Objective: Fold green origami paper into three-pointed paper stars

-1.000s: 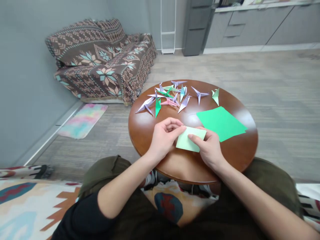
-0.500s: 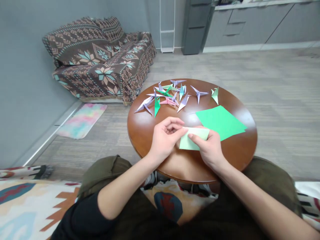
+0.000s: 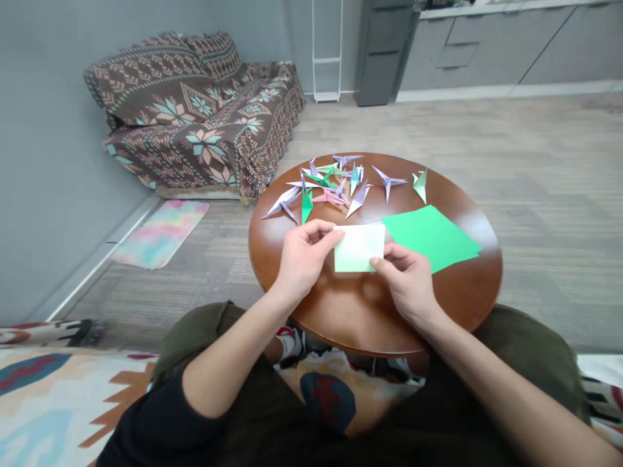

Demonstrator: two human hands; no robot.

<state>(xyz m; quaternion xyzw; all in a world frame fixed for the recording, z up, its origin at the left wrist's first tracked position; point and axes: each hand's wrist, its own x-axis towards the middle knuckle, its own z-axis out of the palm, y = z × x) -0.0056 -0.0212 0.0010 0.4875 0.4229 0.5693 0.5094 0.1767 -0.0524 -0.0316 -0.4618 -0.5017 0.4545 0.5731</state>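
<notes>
- The round, glossy brown wooden surface (image 3: 457,305) stands on grey floor; a sofa under a patterned brown throw (image 3: 195,110) sits beyond it.
- Left hand (image 3: 302,259) and right hand (image 3: 411,285) each pinch a folded pale-green paper sheet (image 3: 359,248), held just above the surface.
- Beside it lies a bright green paper square (image 3: 431,237); behind it, a cluster of folded paper cranes (image 3: 335,185).
</notes>
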